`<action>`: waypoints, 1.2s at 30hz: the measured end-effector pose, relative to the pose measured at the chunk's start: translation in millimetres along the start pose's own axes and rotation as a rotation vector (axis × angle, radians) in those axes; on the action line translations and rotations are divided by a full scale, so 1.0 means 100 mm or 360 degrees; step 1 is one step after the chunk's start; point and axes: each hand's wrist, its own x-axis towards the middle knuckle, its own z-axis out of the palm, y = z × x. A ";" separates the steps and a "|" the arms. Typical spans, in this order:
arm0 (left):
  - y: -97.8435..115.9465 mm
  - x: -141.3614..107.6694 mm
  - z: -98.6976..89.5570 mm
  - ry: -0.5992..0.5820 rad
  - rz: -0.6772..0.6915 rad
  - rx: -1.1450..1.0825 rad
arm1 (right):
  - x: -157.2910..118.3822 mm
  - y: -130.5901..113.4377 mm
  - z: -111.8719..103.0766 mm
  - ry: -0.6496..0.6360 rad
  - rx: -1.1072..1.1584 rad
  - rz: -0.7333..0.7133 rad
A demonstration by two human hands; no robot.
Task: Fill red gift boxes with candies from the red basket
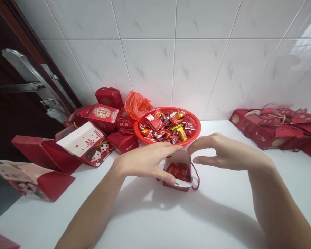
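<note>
A small red gift box (177,186) stands with its top open on the white table, its pale inner flaps spread. Inside lie red packets with gold lettering (178,170). A dark red cord handle (196,178) loops out at its right side. My left hand (147,160) reaches over the box from the left, thumb at the front flap and fingers stretched towards the back flap. At the box's back right corner is my right hand (220,152), its thumb and curved fingers apart with nothing between them. Whether the right fingertips touch the box I cannot tell.
Behind the box stands a red plastic basket (197,128) of wrapped sweets, beside a crumpled red plastic bag (137,104). Red gift boxes (103,116) crowd the left, some with open flaps (76,140). More folded red boxes (272,131) lie at right against the tiled wall.
</note>
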 end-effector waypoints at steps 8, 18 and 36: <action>0.00 0.01 0.02 -0.0100 -0.0121 -0.0005 | -0.12 0.13 0.46 0.0242 0.0121 0.0003; 0.05 -0.03 0.03 -0.0093 -0.0240 0.0063 | -0.23 0.28 1.15 0.0598 0.0059 0.0211; -0.01 0.13 0.10 -0.0042 -0.0009 -0.0125 | -0.29 0.46 1.40 0.0692 0.0551 0.0002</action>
